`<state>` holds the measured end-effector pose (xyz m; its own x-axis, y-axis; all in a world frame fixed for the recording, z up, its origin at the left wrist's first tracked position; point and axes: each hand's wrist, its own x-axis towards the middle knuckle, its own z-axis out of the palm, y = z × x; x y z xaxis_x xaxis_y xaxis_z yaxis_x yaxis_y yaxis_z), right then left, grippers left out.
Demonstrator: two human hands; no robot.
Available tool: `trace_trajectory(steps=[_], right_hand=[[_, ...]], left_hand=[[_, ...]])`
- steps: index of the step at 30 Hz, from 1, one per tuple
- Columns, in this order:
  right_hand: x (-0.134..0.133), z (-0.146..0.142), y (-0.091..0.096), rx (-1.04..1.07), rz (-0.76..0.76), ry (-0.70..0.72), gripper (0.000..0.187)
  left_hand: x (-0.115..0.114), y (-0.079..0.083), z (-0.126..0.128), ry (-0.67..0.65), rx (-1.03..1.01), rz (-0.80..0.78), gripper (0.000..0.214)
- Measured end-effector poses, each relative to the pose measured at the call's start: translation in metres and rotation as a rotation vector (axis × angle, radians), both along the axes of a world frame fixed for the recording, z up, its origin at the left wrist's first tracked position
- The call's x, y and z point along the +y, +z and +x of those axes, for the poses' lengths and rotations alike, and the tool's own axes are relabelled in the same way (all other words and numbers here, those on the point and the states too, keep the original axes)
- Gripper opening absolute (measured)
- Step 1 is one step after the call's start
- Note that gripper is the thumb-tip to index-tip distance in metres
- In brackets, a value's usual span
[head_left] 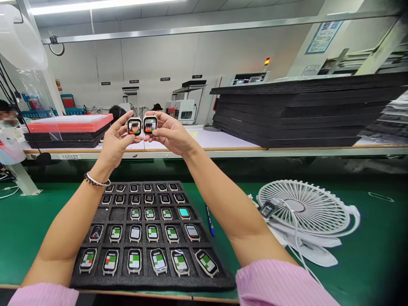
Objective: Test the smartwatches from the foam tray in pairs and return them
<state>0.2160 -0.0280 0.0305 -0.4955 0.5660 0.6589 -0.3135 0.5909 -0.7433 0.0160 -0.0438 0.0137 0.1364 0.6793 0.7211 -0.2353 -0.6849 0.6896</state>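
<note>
Both of my arms are raised in front of me. My left hand (116, 138) pinches a small smartwatch body (134, 126) by its edges, its lit screen facing me. My right hand (170, 134) grips a second smartwatch body (149, 125) the same way, side by side with the first and almost touching it. Below them on the green mat lies a black foam tray (95, 214) with several rows of the same watch bodies, most screens lit; two pockets near its left side are empty.
A white desk fan (302, 210) lies flat on the mat to the right, with a small device and cable on it. A blue pen (209, 221) rests beside the tray. A tall stack of black foam sheets (302, 110) and a red-topped stack (70, 125) sit on the back shelf. A person sits at far left.
</note>
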Motion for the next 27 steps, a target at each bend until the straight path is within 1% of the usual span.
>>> trace_trajectory(steps=[4, 8, 13, 16, 22, 25, 27], right_hand=[[0.005, -0.002, -0.004, -0.02, -0.017, 0.013, 0.06], [0.003, -0.004, -0.006, -0.028, -0.045, 0.028, 0.063], [-0.001, -0.006, -0.006, -0.036, -0.055, 0.034, 0.063], [-0.001, -0.007, -0.006, -0.041, -0.059, 0.025, 0.062], [-0.001, -0.005, -0.008, -0.037, -0.065, 0.06, 0.062], [-0.003, -0.002, -0.013, -0.058, -0.074, 0.057, 0.061], [-0.005, 0.001, -0.022, -0.072, -0.089, 0.063, 0.061]], left_hand=[[0.009, -0.003, -0.01, 0.0, 0.043, -0.028, 0.075], [0.014, -0.003, -0.018, 0.006, 0.046, -0.032, 0.08], [0.013, -0.001, -0.02, 0.013, 0.014, -0.08, 0.081], [0.012, 0.0, -0.021, 0.019, 0.004, -0.081, 0.08], [0.007, 0.001, -0.02, 0.035, -0.02, -0.075, 0.077], [0.0, -0.005, -0.018, 0.047, -0.001, -0.062, 0.071], [-0.006, -0.016, -0.016, 0.053, 0.023, -0.072, 0.067]])
